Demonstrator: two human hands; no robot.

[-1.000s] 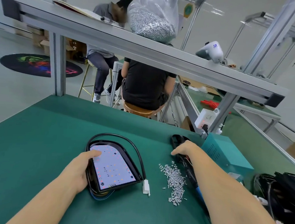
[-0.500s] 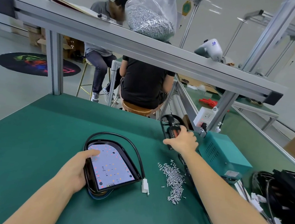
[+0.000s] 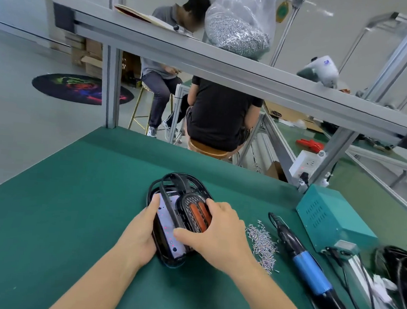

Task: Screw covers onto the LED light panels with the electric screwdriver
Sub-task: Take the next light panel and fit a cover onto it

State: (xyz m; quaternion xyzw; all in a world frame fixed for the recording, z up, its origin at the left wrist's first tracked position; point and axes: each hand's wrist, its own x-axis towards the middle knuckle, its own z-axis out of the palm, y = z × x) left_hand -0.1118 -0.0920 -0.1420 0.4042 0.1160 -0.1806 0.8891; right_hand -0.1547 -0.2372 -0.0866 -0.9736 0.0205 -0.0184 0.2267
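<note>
bright even light | soft shadows | wide-angle edge bending | slight blur

Screws (image 3: 262, 244) lie between panel (image 3: 167, 227) and screwdriver (image 3: 308, 267).

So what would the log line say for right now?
step: seating cover on LED panel | left hand: holds panel | right hand: grips cover | screwdriver: untouched on table

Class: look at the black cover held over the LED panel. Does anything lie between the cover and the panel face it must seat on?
Yes. The panel's own black cable runs across the white LED face, under the tilted cover that the right hand grips. The left hand holds the panel's left edge. The cable probably needs moving aside first.
</note>
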